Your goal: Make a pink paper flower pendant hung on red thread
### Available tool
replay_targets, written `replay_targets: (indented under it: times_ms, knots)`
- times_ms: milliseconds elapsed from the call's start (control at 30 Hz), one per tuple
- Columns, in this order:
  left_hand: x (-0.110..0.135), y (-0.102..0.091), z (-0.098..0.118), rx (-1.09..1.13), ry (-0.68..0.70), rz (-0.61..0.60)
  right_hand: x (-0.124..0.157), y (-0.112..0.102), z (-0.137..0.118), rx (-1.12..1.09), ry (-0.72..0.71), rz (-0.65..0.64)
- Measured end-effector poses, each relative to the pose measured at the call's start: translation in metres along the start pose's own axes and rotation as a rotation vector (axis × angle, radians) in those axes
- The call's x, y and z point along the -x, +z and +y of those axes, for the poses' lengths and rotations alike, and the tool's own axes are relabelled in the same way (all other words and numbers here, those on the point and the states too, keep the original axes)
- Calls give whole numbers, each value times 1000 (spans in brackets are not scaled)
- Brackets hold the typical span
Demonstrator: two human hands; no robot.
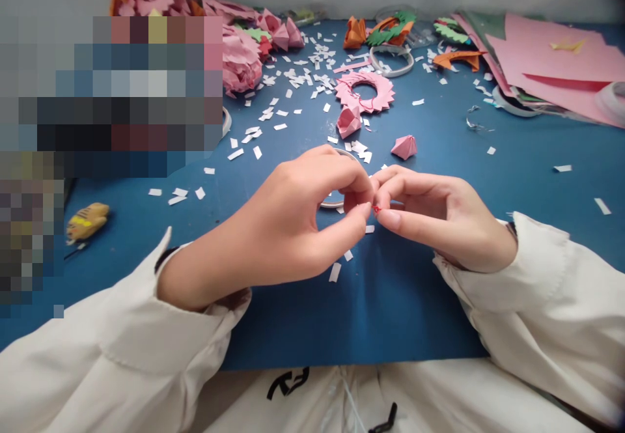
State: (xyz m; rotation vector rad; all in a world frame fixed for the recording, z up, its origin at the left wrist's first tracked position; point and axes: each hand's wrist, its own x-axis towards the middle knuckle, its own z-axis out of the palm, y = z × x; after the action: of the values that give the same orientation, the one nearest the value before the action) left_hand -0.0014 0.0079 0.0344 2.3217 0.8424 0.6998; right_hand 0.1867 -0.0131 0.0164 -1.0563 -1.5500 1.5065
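My left hand [312, 211] and my right hand [434, 215] meet over the middle of the blue table, fingertips almost touching. Between the right thumb and finger sits a tiny red piece [377, 209], too small to name. The left thumb and fingers are pinched together beside it; what they hold, if anything, is hidden. Beneath the left fingers lies a roll of white tape [332, 204], partly covered. Just beyond the hands rest a folded pink paper bud [404, 147], another open pink paper bud [348, 122] and a pink folded paper ring [344, 88].
Small white paper strips [317, 81] litter the blue table [351, 329]. Pink paper sheets [551, 62] are stacked at the back right. Another tape roll [390, 62] and a green-orange paper ring [390, 31] lie at the back. A yellow striped object [88, 222] is at left.
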Motion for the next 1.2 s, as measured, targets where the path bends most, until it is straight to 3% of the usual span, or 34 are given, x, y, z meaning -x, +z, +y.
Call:
replay_targets:
  times_ms: [167,733,833,933,1067,1200]
  knots:
    - [1,0,1,31,-5,-47,0,1,0,15,7,-7]
    - [1,-1,2,132,-75,-31,0,0,-1,46,-30,4]
    - [1,0,2,125,-88,-8,4,3,0,150,-161,116]
    - [-1,1,2,122,-77,33,10,5,2,429,-409,293]
    - [-1,1,2,109,-81,59,10,6,4,758,-707,375]
    - [1,0,3,110,-86,61,7,6,5,807,-760,398]
